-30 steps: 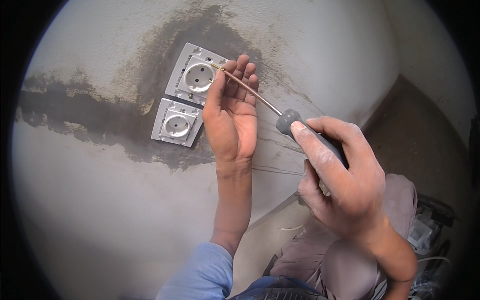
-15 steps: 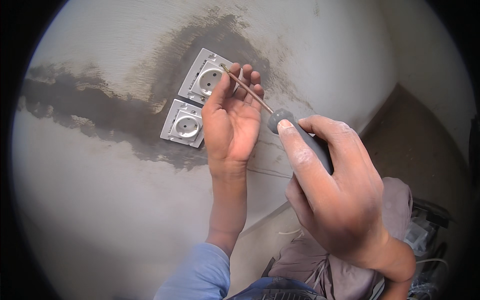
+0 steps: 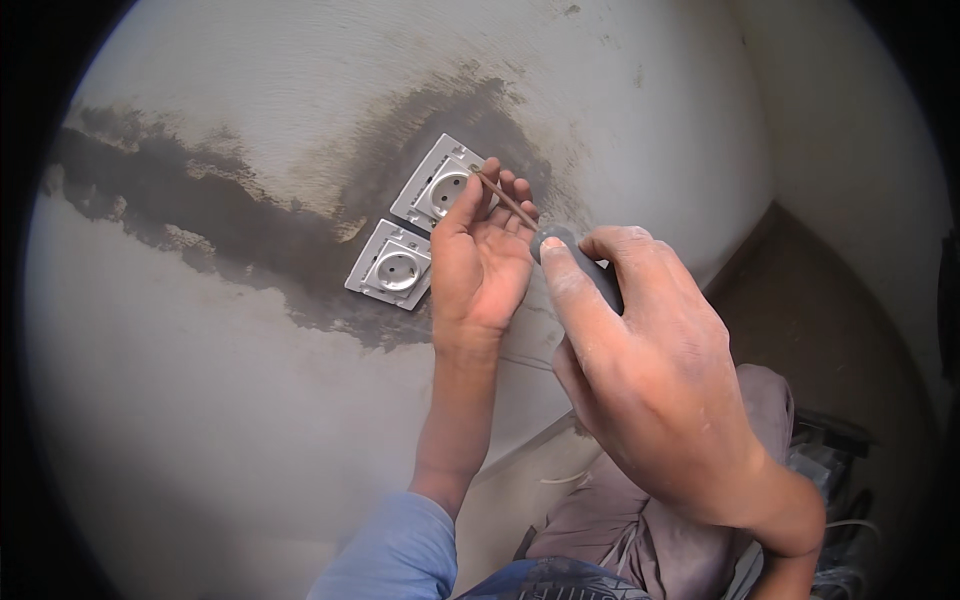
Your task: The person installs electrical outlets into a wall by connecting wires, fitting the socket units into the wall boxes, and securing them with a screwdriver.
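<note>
Two white wall sockets without cover plates sit one above the other in the wall: the upper socket and the lower socket. My right hand is wrapped round the dark handle of a screwdriver, thumb lying along its top. The thin shaft slants up and left to the upper right corner of the upper socket. My left hand, palm toward me, has thumb and forefinger closed about the shaft near its tip; its other fingers are loosely curled. The exact contact of the tip is hard to make out behind the fingertips.
Dark grey plaster patches surround the sockets and run left across the pale wall. At the right, the wall meets a brown floor. My bent knee is below, with cables and plastic bags beside it.
The sockets and wall have shifted slightly right and down in the picture. My right hand has moved a little left with the screwdriver, whose tip remains at the upper socket's corner.
</note>
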`<state>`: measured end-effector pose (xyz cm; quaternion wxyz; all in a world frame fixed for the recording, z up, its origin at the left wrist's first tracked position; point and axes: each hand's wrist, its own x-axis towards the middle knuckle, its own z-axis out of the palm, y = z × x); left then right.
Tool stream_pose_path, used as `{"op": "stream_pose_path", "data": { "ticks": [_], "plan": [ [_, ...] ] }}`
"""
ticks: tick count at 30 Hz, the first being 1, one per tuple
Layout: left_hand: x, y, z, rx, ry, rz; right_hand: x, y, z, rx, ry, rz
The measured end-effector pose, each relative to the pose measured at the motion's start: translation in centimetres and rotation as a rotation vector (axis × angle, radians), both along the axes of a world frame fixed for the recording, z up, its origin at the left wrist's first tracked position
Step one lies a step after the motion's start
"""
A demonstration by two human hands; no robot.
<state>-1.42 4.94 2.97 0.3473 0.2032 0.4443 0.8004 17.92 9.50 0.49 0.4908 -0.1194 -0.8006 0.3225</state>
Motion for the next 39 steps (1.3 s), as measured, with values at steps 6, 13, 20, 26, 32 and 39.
{"op": "stream_pose_path", "data": {
  "ticks": [6, 13, 20, 26, 32, 39],
  "plan": [
    [-0.1, -0.1, 0.0, 0.025, -0.035, -0.022, 0.4, -0.1, 0.8, -0.019, -0.024, 0.020],
    [0.3, 0.2, 0.6, 0.022, -0.162, 0.062, 0.5, 0.4, 0.3, 0.038, 0.056, -0.006],
    [1.0, 0.5, 0.1, 0.036, -0.106, 0.091, 0.0, -0.1, 1.1, -0.072, 0.134, -0.063],
    [1.0, 0.9, -1.6, 0.085, -0.021, 0.134, -0.1, -0.5, 2.2, -0.109, 0.242, -0.123],
    [1.2, 0.9, -2.4, 0.127, 0.036, 0.137, -0.8, -1.3, 0.7, -0.025, 0.190, -0.265],
    [0.9, 0.9, -3.3, 0.189, 0.026, 0.144, -0.5, -2.1, 0.6, 0.031, 0.091, -0.254]
  ]
}}
